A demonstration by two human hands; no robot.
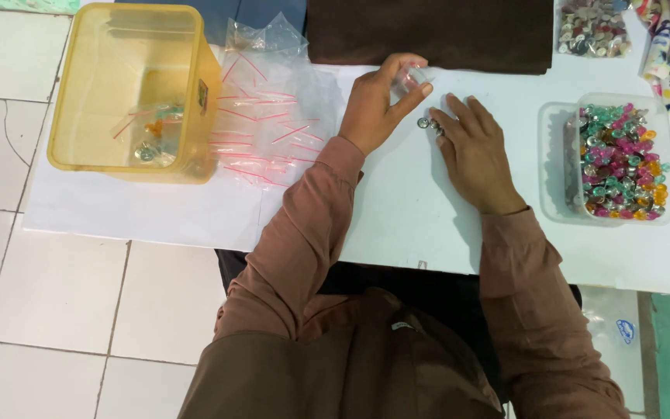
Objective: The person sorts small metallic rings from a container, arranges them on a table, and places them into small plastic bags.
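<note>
My left hand (381,105) holds a small clear plastic bag (412,76) just above the white sheet (397,209), thumb and fingers pinched on it. My right hand (474,151) lies flat on the sheet beside it. Its fingertips touch a few small silvery beads (428,123). Both arms wear brown sleeves.
A pile of small clear bags with red strips (273,116) lies to the left, next to a yellow tub (137,89) holding a few filled bags. A clear tray of coloured beads (618,163) sits at the right, a bag of silvery beads (592,29) behind it. Dark cloth (436,35) lies at the back.
</note>
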